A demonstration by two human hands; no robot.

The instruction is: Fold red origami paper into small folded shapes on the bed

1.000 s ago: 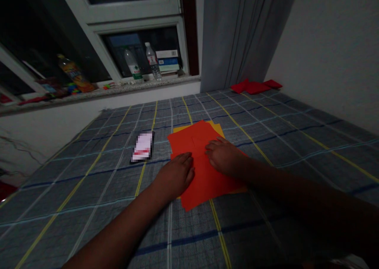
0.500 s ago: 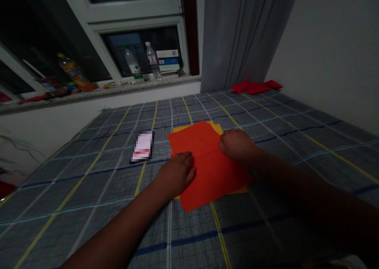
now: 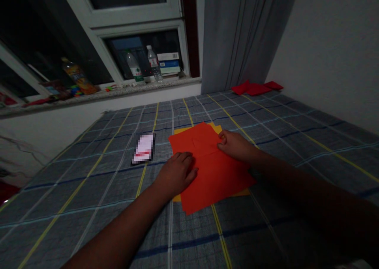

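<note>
- A stack of thin orange-red paper sheets (image 3: 216, 178) lies square-on to no edge, slightly skewed, in the middle of a bed with a grey plaid cover (image 3: 89, 198).
- A yellow paper sheet (image 3: 181, 131) shows beneath it, peeking out at the far and near edges.
- The left hand (image 3: 176, 175) lies palm down at the stack's near left edge, its grip open, fingers flat on the paper.
- The right hand (image 3: 237, 145) rests on the stack's right side; its fingers curl slightly near a faint crease in the top sheet (image 3: 204, 145), and whether that grip pinches the paper cannot be told.
- The step in hand appears to be smoothing or creasing the top sheet against the bed.
- Any next move on the paper would call for fingertips under a sheet edge, in this onlooker's judgement.
- A dark flat rectangular object (image 3: 143, 147), its face blurred, lies just left of the stack.
- A clear plastic water bottle (image 3: 153, 65) and a stack of books (image 3: 168, 62) stand on the windowsill beyond; red cloth (image 3: 256, 88) lies at the bed's far corner.
</note>
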